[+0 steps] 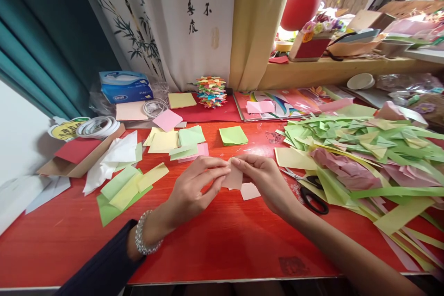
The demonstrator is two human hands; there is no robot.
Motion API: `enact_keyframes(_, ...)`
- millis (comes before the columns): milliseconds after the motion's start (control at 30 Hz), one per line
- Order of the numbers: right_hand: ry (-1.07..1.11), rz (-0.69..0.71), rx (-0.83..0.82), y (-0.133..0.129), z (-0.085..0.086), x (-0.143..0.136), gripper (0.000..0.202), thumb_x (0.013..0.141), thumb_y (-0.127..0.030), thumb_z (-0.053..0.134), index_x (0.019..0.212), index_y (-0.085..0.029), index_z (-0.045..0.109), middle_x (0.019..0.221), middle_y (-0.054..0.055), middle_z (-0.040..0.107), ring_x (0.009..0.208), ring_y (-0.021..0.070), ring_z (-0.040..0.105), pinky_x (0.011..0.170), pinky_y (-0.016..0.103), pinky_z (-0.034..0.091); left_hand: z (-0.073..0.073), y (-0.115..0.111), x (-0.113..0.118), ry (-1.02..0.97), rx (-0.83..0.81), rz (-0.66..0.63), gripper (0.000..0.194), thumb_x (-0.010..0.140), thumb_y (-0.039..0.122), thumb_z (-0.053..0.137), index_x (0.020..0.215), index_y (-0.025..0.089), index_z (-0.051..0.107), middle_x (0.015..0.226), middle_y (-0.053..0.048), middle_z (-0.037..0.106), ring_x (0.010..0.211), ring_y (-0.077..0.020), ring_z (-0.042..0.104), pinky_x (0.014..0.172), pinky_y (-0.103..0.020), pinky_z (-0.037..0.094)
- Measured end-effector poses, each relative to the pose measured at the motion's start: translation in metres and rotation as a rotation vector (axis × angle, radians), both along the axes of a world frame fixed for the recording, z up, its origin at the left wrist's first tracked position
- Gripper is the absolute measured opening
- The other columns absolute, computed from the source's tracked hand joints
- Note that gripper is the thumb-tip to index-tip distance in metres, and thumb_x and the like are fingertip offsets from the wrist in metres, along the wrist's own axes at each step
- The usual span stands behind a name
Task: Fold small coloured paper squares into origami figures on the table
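Between my two hands, a small pale pink sheet of paper (234, 179) is held up just above the table. My left hand (198, 182) pinches its upper left edge between thumb and fingers. At its upper right, my right hand (261, 176) grips it with thumb and forefinger. Another pale pink paper square (250, 191) lies on the table just beneath my right hand. A stack of green paper squares (233, 136) sits a little beyond my hands. To the right of my right hand are black-handled scissors (314, 194), partly under paper.
Green and pink paper strips (367, 138) heap on the right of the red table (215, 245). Yellow and green sheets (130, 187) lie at left, near a cardboard tray (83, 155). Behind stand a folded-paper ball (211, 91) and a blue tissue pack (125, 87).
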State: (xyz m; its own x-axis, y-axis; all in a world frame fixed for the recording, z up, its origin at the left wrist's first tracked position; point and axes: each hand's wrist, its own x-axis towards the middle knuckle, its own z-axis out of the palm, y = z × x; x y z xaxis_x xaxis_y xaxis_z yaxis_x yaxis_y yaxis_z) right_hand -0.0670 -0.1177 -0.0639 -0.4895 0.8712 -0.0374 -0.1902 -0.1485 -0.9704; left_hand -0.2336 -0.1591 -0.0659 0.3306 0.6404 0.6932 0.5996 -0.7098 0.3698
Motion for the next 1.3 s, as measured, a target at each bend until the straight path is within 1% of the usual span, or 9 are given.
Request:
enact_keyframes(200,-0.050,0.004,-0.003,-0.0005,0.0023,0.0013,0.025,0.078,-0.037,0.058,0.074,-0.012,0.064,0.067,0.001,0.059,0.061,0.0087,0.053,0.057,0.020,0.044,0.0033,-0.0015,0.0007,0.001,-0.009,-0.052,0.026,0.077,0.001,0.051,0.097,0.015,0.060,0.096,-0.008,0.062,0.093,-0.0165,0.056,0.082,-0.031,0.048)
enact_keyframes(333,-0.127,-0.053,0.080,0.0002,0.0020,0.0021,0.025,0.078,-0.038,0.058,0.075,-0.013,0.064,0.067,0.001,0.059,0.059,0.0079,0.051,0.054,0.019,0.042,0.0060,-0.0011,0.0014,-0.140,-0.257,0.062,0.016,0.080,0.012,0.054,0.094,0.018,0.059,0.095,-0.005,0.061,0.088,-0.0159,0.057,0.079,-0.031,0.048)
enact_keyframes(433,-0.132,-0.093,0.113,0.0010,0.0009,0.0018,0.025,0.077,-0.038,0.059,0.075,-0.014,0.062,0.066,0.000,0.057,0.057,0.0079,0.050,0.051,0.019,0.042,0.0052,0.0010,0.0028,-0.269,-0.502,0.124,0.025,0.079,0.023,0.058,0.103,0.020,0.054,0.089,-0.003,0.060,0.082,-0.0148,0.058,0.075,-0.029,0.050)
enact_keyframes(500,-0.111,-0.087,0.096,0.0013,0.0000,0.0010,0.025,0.077,-0.039,0.058,0.075,-0.014,0.062,0.067,0.000,0.058,0.058,0.0087,0.052,0.053,0.020,0.045,0.0034,0.0021,0.0035,-0.341,-0.587,0.132,0.024,0.079,0.026,0.058,0.103,0.021,0.054,0.088,-0.002,0.060,0.083,-0.0141,0.058,0.076,-0.027,0.050)
enact_keyframes(633,-0.156,0.059,0.034,0.0001,-0.0007,-0.0010,0.027,0.076,-0.039,0.059,0.077,-0.012,0.064,0.069,0.003,0.063,0.065,0.0135,0.062,0.064,0.027,0.052,0.0008,0.0029,0.0035,-0.562,-0.515,0.246,0.013,0.080,0.026,0.057,0.092,0.021,0.056,0.088,-0.001,0.060,0.083,-0.0126,0.058,0.074,-0.023,0.049)
enact_keyframes(767,-0.135,0.126,-0.042,-0.0026,0.0008,-0.0022,0.026,0.075,-0.037,0.060,0.074,-0.011,0.064,0.070,0.005,0.067,0.065,0.0151,0.065,0.066,0.029,0.054,0.0005,0.0039,0.0035,-0.673,-0.479,0.271,0.025,0.076,0.028,0.063,0.098,0.020,0.055,0.095,-0.004,0.060,0.088,-0.0148,0.058,0.073,-0.024,0.050)
enact_keyframes(933,-0.017,0.057,-0.064,-0.0015,0.0008,-0.0017,0.026,0.077,-0.035,0.060,0.091,-0.014,0.063,0.071,0.004,0.068,0.067,0.0163,0.067,0.067,0.029,0.054,0.0004,0.0029,0.0022,-0.568,-0.549,0.198,0.015,0.080,0.026,0.058,0.093,0.022,0.064,0.091,-0.002,0.065,0.086,-0.0156,0.059,0.075,-0.027,0.050)
enact_keyframes(1167,0.067,0.066,-0.147,-0.0007,0.0045,0.0005,0.034,0.084,-0.040,0.049,0.085,-0.011,0.066,0.071,0.008,0.068,0.072,0.0197,0.068,0.069,0.031,0.053,-0.0030,0.0048,-0.0034,-0.469,-0.559,0.073,0.033,0.080,0.009,0.048,0.097,0.029,0.067,0.092,0.000,0.067,0.087,-0.0148,0.060,0.073,-0.027,0.051)
enact_keyframes(1300,0.005,0.072,-0.115,-0.0003,0.0085,0.0024,0.034,0.080,-0.043,0.054,0.090,-0.012,0.066,0.074,0.008,0.068,0.074,0.0201,0.068,0.072,0.032,0.053,-0.0022,0.0040,-0.0030,-0.492,-0.584,0.054,0.033,0.080,0.009,0.046,0.097,0.028,0.068,0.090,0.000,0.067,0.084,-0.0141,0.060,0.073,-0.027,0.050)
